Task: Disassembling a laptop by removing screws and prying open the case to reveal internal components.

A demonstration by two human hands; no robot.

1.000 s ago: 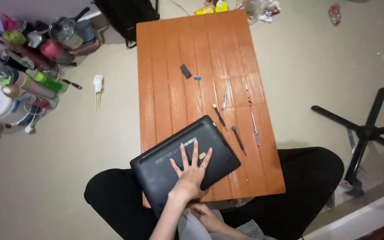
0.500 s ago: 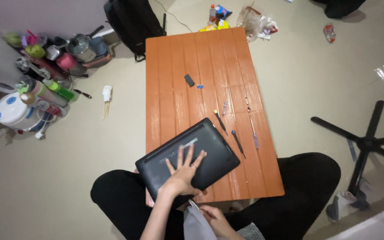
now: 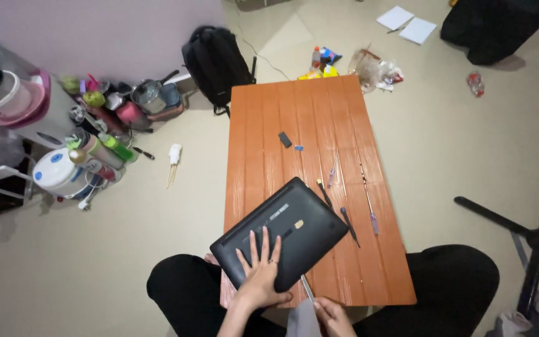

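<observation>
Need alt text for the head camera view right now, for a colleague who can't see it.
A left hand lies flat, fingers spread, on a black laptop turned underside-up at the near end of a low orange slatted table. The right hand, at the table's near edge, grips a thin metal tool; loose screwdrivers lie beside the laptop.

Bare forearms, no sleeves showing, thin ring on a finger of left hand (image 3: 261, 279), right hand (image 3: 334, 316) at 6 o'clock, black trousers (image 3: 450, 281), legs crossed

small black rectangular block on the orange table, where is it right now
In the head view, the small black rectangular block lies on the orange slatted table, beside a tiny blue piece, beyond the upturned black laptop.
</observation>
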